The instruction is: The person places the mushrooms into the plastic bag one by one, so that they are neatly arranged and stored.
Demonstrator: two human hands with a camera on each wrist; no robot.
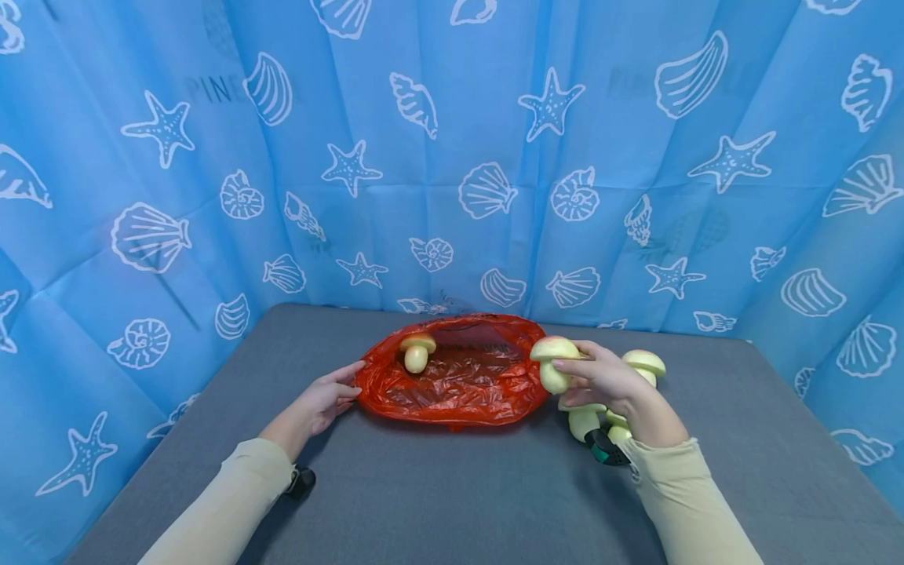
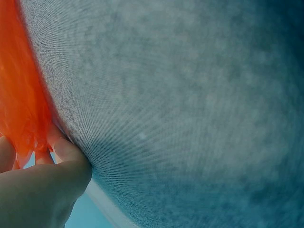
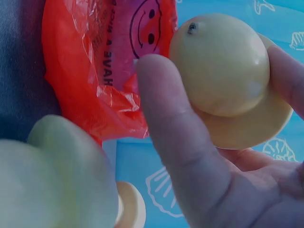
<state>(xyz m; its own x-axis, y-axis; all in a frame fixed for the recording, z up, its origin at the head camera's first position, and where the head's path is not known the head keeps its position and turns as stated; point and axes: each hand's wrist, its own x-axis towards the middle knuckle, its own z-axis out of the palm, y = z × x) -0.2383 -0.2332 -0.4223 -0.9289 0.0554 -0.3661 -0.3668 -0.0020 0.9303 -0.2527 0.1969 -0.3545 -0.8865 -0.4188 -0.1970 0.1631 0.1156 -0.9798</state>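
A red plastic bag (image 1: 452, 396) lies on the table with its mouth spread wide. Inside it, toward the left, is one pale toy mushroom (image 1: 417, 357). My left hand (image 1: 326, 399) pinches the bag's left edge; the left wrist view shows fingers and thumb at the gathered red plastic (image 2: 21, 85). At the bag's right rim, my right hand (image 1: 610, 380) grips another toy mushroom (image 1: 553, 362) between thumb and fingers. Its rounded stem end (image 3: 223, 61) faces the right wrist camera. Beneath and behind the right hand are several more mushrooms (image 1: 644, 362), partly hidden by it.
A grey table (image 1: 438, 494) carries everything. Behind it hangs a blue curtain (image 1: 452, 196) with white shells and starfish. Dark wrist cameras (image 1: 302, 482) sit on both wrists, the right one (image 1: 607, 449) close to the loose mushrooms.
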